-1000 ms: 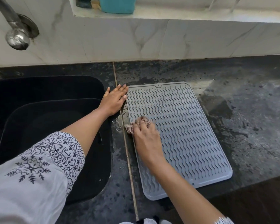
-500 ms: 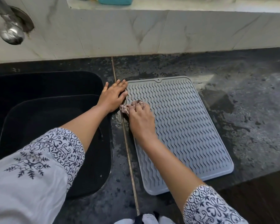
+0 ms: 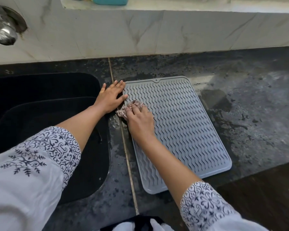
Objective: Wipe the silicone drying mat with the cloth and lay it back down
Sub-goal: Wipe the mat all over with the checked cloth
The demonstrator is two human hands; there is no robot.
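1. Silicone drying mat point(image 3: 182, 130): grey, rectangular, wavy ribbed surface. Lies flat on the dark countertop point(image 3: 249, 105), centre-right of frame. Long axis runs from upper left to lower right; the short edge with the small hanging hole points toward the upper part of the frame, near the marble backsplash point(image 3: 140, 34).
2. Cloth point(image 3: 123, 110): small, patterned pink-brown, bunched. Sits on the mat's left edge, upper portion, partly spilling onto the countertop.
3. Right hand point(image 3: 139, 120): palm down, fingers curled over the cloth, gripping it against the mat.
4. Left hand point(image 3: 110, 97): flat, fingers spread and extended, holding nothing; fingertips touch the mat's upper left corner and left edge. The two hands lie just beside each other.
5. Sink point(image 3: 45, 114): black, left of frame, beside the mat across a countertop seam.
6. Tap point(image 3: 3, 30): metal, upper left corner.
7. Sleeves point(image 3: 32, 164): white with dark blue print, lower frame.
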